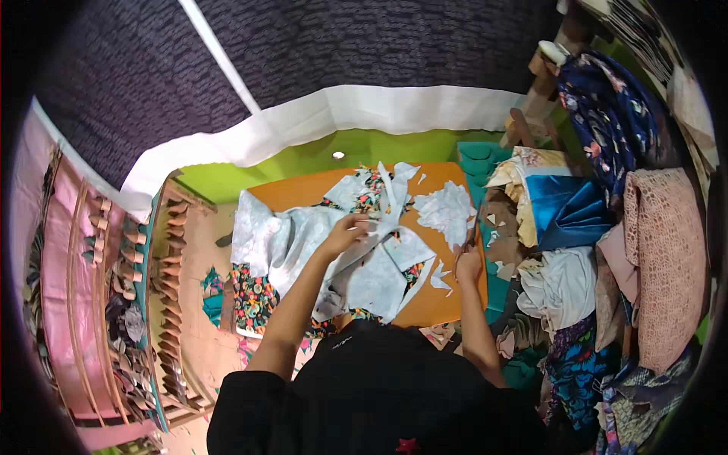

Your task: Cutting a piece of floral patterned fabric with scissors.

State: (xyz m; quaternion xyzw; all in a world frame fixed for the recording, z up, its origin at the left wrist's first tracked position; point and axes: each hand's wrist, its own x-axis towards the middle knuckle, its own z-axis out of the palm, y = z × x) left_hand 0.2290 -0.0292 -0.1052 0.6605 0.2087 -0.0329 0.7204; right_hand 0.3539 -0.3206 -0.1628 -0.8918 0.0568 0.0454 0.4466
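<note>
Pale blue mottled fabric lies rumpled over an orange tabletop, its pieces overlapping a dark floral fabric. My left hand is over the middle of the pile, its fingers closed on a raised fold of the pale blue fabric. Near the table's right edge my right hand is closed around a pair of dark scissors, their blades pointing away from me. Just left of the scissors sits a heap of pale blue scraps. Smaller offcuts lie below it.
Teal fabric runs along the table's right side. Beyond it are a shiny blue cloth, a white cloth and a pink knitted piece. Wooden racks with shoe-shaped forms stand left. A dark curtain hangs at the back.
</note>
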